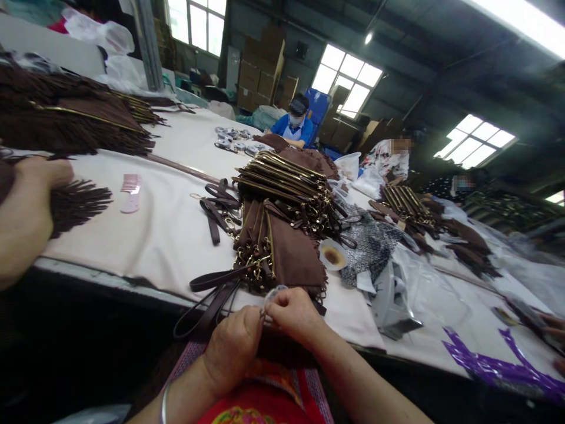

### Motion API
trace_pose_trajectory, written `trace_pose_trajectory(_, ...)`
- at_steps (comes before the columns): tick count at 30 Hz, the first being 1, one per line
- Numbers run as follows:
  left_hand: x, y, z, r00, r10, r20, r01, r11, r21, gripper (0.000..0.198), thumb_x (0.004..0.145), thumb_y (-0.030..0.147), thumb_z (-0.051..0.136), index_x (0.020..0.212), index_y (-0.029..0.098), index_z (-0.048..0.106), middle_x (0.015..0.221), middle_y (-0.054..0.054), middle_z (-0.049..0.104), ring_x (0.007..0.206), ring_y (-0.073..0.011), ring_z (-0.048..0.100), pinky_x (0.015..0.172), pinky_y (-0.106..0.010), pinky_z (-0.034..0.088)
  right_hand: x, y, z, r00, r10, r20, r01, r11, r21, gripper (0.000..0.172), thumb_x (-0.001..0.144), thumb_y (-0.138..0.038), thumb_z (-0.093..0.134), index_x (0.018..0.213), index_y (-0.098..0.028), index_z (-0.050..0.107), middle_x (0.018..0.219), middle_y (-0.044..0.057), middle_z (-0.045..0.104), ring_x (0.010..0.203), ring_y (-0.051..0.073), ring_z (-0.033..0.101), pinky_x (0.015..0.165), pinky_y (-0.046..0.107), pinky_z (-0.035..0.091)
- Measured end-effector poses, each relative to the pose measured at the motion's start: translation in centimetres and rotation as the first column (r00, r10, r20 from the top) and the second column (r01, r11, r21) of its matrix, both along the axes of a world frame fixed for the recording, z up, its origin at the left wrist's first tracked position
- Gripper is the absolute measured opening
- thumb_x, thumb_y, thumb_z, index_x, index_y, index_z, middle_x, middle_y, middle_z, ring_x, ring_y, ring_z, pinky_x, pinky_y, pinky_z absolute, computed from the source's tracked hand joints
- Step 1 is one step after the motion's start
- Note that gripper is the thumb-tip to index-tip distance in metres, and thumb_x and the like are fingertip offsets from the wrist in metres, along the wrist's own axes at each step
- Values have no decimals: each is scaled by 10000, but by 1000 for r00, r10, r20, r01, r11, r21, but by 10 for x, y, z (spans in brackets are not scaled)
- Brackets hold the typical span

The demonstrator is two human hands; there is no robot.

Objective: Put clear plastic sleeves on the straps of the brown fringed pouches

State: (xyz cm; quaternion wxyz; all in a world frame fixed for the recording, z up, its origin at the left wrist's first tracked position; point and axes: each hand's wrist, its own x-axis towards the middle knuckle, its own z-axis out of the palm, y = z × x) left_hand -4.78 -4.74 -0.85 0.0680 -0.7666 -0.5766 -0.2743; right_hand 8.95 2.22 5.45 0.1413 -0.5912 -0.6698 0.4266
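Observation:
My left hand (233, 347) and my right hand (295, 315) meet at the table's near edge, fingers pinched together on a small clear plastic piece (274, 292) held between them. A bangle sits on my left wrist. Just beyond my hands lies a pile of brown suede pouches (286, 253) with gold chains and clasps. Dark brown wrist straps (212, 300) hang from the pile over the table edge beside my left hand.
A co-worker's hand (26, 218) at the far left grips a brown fringed bag (77, 203). A pink comb (131, 193), loose straps (218, 209), a stack of gold-framed bags (282, 176) and clear plastic bags (419, 288) lie on the white table (150, 235). Other people sit at the far side.

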Motion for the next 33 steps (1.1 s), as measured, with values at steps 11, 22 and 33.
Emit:
trace_pose_trajectory(11,0,-2,-7,994,-46,104,38,996,77,183,934,145,412,1105,117,471,819,-89,645,669,-205,634,607,-301,507,-3,2,-4,994,21,111,-31,996,88,162,656,-211,590,505,-166,625,490,-22,566,498,108,494,453,214,288)
trace_pose_trajectory(22,0,3,3,979,-161,128,177,975,-132,183,933,134,362,910,171,540,753,-57,580,653,-215,598,598,-330,501,9,-22,20,998,51,40,-57,983,175,213,755,-139,519,712,-184,722,623,0,675,620,141,600,574,225,399)
trace_pose_trajectory(33,9,5,17,864,-32,503,230,913,-337,244,957,257,366,821,199,559,750,-41,608,698,-186,590,666,-290,429,13,-54,-8,973,-151,-172,188,957,220,337,809,-146,508,1146,-158,510,750,16,672,759,194,640,728,291,467)
